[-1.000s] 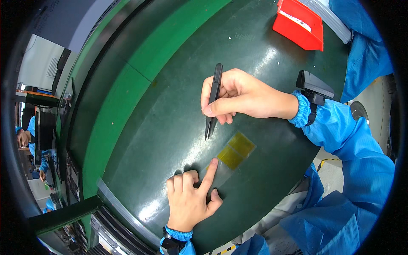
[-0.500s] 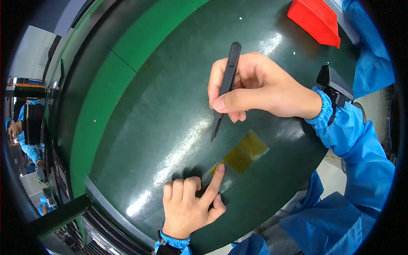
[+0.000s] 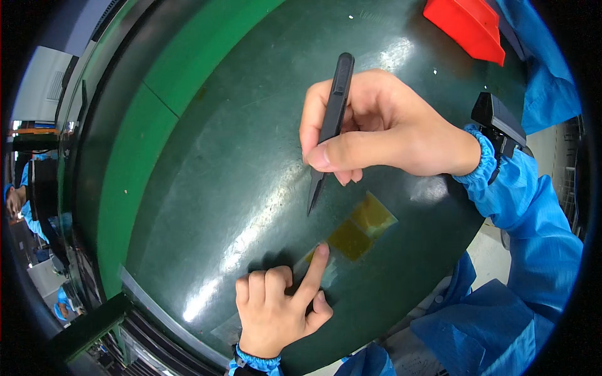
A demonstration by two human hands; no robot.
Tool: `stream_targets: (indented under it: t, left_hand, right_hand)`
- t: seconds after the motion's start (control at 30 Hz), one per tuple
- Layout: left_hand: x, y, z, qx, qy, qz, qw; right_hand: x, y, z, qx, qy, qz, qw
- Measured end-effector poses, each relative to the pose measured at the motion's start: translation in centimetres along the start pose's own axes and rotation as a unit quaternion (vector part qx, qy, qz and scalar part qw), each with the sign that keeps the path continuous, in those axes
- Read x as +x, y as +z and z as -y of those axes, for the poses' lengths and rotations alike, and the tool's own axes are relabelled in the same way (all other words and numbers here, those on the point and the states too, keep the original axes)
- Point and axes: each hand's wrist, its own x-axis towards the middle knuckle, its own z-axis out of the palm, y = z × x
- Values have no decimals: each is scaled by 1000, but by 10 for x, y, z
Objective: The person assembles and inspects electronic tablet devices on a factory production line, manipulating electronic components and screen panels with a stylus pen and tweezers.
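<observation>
My right hand point(image 3: 392, 131) is closed around a pair of black tweezers point(image 3: 337, 103), pinched between thumb and fingers. Their narrow tip points down toward the table and stands apart from the film beside it. A clear film strip bearing amber squares point(image 3: 349, 240) lies flat on the dark green mat, tilted up to the right. On its lower-left end rests the stretched index fingertip of my left hand point(image 3: 276, 310), partly covering another amber patch. The other fingers of that hand are loosely curled and hold nothing. Whether the tweezer tips touch each other is too small to tell.
A red bin point(image 3: 465, 28) stands at the far right of the dark green table point(image 3: 207, 169). A lighter green band point(image 3: 135, 135) runs along the left. Small white specks lie near the bin. Far left, another person in blue point(image 3: 31, 207) is partly visible.
The tweezers and my right hand have shifted slightly left, with the tip a little lower. My left index finger stays on the film strip. The whole view has moved slightly.
</observation>
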Motion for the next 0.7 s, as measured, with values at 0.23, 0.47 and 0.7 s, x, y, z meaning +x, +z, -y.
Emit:
stream_targets:
  t: [0.23, 0.47, 0.7]
  left_hand:
    - [-4, 2, 0, -3, -3, -40, 999]
    - [5, 2, -4, 2, 59, -66, 996]
    - [9, -2, -4, 17, 40, -118, 992]
  right_hand:
    - [0, 2, -4, -2, -23, 20, 1000]
    - [-3, -4, -8, -10, -30, 45, 998]
    - [-2, 4, -11, -37, -16, 49, 998]
